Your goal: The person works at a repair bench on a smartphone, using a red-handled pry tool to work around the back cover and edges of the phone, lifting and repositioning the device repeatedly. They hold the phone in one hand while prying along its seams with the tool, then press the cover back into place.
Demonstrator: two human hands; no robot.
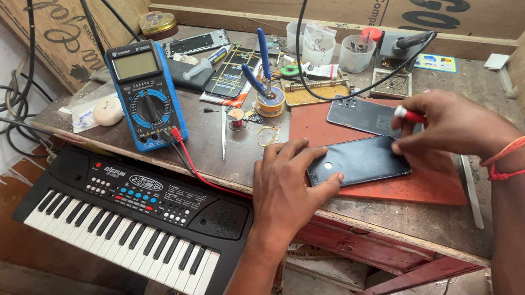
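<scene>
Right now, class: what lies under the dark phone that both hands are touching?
The dark phone lies flat on a red-brown mat on the workbench. The left hand and right hand cover its ends, hiding the mat directly beneath.

A worn wooden workbench [374,220] carries a red-brown mat [409,184] with two dark phones [358,161] on it; a blue multimeter [145,96] stands at the left; a solder spool [269,102], small plastic cups [355,53] and tweezers [223,135] lie behind.
</scene>
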